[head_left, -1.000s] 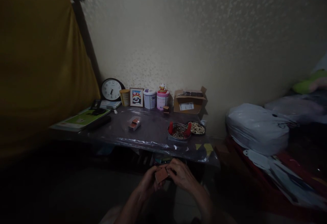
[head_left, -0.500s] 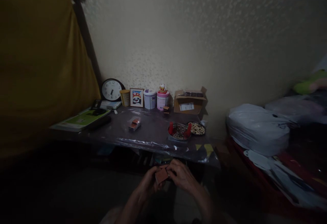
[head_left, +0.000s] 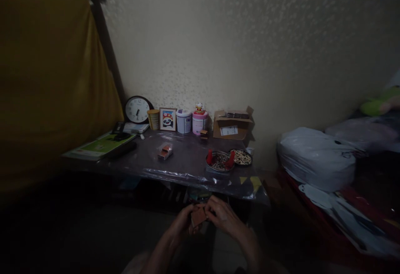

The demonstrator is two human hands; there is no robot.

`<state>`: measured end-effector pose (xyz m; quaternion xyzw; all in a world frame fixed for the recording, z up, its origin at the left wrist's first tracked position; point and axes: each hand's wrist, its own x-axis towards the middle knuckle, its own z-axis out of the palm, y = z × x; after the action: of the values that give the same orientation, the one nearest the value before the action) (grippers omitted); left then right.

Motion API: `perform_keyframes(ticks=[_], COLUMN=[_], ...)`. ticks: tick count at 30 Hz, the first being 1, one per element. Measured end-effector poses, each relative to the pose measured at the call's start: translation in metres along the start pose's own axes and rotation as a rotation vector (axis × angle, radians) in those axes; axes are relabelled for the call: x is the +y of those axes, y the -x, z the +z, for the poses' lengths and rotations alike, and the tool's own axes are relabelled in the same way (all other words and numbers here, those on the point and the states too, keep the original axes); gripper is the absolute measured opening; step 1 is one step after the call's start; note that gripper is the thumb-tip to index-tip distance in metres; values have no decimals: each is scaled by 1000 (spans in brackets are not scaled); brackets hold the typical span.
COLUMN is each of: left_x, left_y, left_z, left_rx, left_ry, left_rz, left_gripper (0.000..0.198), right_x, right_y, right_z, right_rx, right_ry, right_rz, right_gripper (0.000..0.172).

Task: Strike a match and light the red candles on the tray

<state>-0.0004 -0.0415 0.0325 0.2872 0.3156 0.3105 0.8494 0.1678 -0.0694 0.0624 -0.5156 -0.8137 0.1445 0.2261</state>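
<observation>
Two hands meet at one matchbox (head_left: 198, 216), nearer the wearer than the bench (head_left: 187, 157): left hand (head_left: 182, 220) clamped around its left side, right hand (head_left: 222, 215) pinching its upper right edge; fingers obscure its long axis.

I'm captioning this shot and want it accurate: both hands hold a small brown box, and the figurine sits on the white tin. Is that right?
Not quite: the figurine sits on the pink tin, not the white tin, as the head view shows. The left hand and right hand do hold a small brown box.
</observation>
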Motion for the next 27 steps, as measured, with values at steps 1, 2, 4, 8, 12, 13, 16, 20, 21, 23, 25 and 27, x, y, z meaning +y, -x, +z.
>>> perform_keyframes(ticks=[1, 2, 4, 8, 12, 13, 16, 20, 21, 23, 25, 27], left_x=[0, 0, -1, -1, 1, 1, 2, 2, 1, 0, -1, -3], left_y=[0, -1, -1, 0, 2, 3, 4, 3, 2, 0, -3, -6], left_z=[0, 0, 0, 1, 4, 5, 8, 7, 6, 3, -1, -4], left_rx=[-1, 0, 7, 15, 20, 25, 36, 30, 25, 15, 20, 38], left_ry=[-5, -9, -12, -13, -18, -19, -20, -26, -27, -26, -19, -9], left_rz=[1, 0, -1, 26, 44, 43, 40, 62, 70, 78, 80, 81], left_gripper=[39, 39, 38, 36, 35, 35, 33, 33, 34, 38, 42, 44], right_x=[1, 1, 3, 3, 1, 0, -3, -9, -10, -11, -9, -6], right_y=[0, 1, 1, 0, 0, -1, -1, 0, 0, 1, 1, 0], right_z=[0, 1, 1, 0, -2, -2, -3, -7, -8, -9, -7, -5], right_rx=[1, -2, -9, -33, -21, -23, -34, -5, 6, 23, 36, 37], right_ry=[-2, -5, -8, -13, -2, -2, -11, -19, -15, 1, 20, 40], right_rz=[-1, -1, -3, -34, -29, -26, -29, -51, -52, -43, -19, -3], right_gripper=[6, 6, 7, 9, 11, 11, 10, 9, 9, 9, 9, 9])
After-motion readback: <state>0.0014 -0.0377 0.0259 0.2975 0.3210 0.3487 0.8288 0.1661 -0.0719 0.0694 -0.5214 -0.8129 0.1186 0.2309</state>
